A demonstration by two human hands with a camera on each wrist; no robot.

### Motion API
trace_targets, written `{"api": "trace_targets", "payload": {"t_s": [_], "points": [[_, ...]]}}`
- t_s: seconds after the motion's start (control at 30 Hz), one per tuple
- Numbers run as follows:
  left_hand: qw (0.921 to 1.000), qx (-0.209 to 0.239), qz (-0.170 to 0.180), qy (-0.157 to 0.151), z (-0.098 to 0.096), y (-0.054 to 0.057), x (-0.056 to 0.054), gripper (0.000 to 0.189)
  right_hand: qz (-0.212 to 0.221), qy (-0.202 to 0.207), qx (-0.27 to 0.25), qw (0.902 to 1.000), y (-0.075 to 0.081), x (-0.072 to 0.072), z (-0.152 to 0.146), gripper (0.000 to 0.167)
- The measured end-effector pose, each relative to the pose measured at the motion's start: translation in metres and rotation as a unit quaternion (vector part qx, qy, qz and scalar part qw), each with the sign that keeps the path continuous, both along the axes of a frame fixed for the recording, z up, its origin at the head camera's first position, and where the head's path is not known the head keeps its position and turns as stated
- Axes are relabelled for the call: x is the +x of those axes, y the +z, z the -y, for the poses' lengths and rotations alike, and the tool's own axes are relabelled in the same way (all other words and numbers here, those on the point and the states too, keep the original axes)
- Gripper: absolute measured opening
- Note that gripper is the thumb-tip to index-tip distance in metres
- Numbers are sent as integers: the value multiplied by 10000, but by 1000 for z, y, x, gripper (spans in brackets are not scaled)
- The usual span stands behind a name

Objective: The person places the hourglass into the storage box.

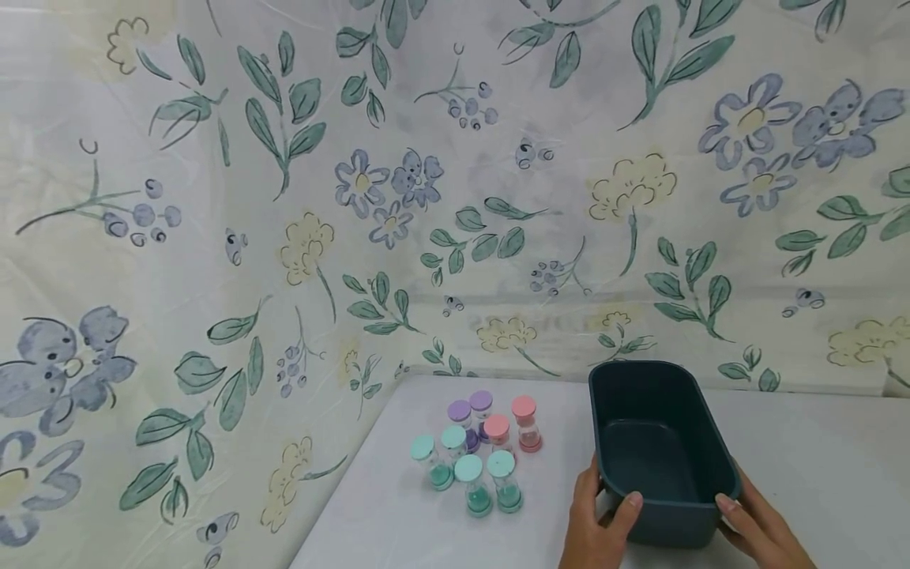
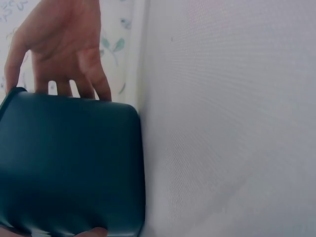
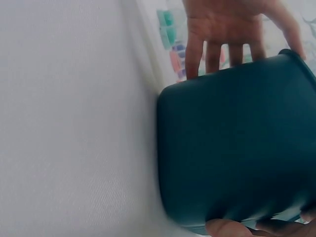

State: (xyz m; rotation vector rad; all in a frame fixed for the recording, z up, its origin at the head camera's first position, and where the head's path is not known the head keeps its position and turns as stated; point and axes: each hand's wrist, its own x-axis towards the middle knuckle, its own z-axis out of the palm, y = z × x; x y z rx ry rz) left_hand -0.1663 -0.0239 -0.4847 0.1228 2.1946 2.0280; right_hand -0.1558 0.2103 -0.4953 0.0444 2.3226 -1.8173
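A deep dark teal plastic bin (image 1: 675,521), with rounded corners and an open top, stands at the right of the white table. My left hand (image 1: 597,521) grips its near left corner, thumb at the rim and fingers along the side. At the near right corner my right hand (image 1: 764,525) holds it the same way. The left wrist view shows the bin's near end (image 2: 74,163) upright against the tabletop, with my right hand (image 2: 69,49) beyond it. In the right wrist view, my left hand (image 3: 227,29) lies along the bin's far side.
Left of the bin, several small sand timers stand grouped: teal-capped ones (image 1: 469,470) in front, two purple-capped ones (image 1: 460,411) behind, and two pink-capped ones (image 1: 524,407) on the right. A floral cloth (image 1: 498,261) hangs behind the white table (image 1: 384,506) and along its left.
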Motion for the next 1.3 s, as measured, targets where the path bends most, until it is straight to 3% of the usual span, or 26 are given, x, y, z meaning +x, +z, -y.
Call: {"api": "trace_targets", "payload": {"t_s": [0.33,0.53,0.73,0.97,1.3], "points": [[9998,-171,39,30,3,1,-1,80,-248,-21,221,9994,2,3,0,76],[9990,-374,220,87,5,4,-4,82,-21,71,311,9995,8,-2,-2,82],[9995,-276,182,30,5,3,-5,81,174,281,640,9974,14,-7,-14,91],[9997,-189,119,-19,6,0,-4,80,-615,550,1518,9850,23,-14,-17,97],[9993,-341,177,38,5,4,-1,82,-763,963,1312,9837,25,-22,-23,112]]}}
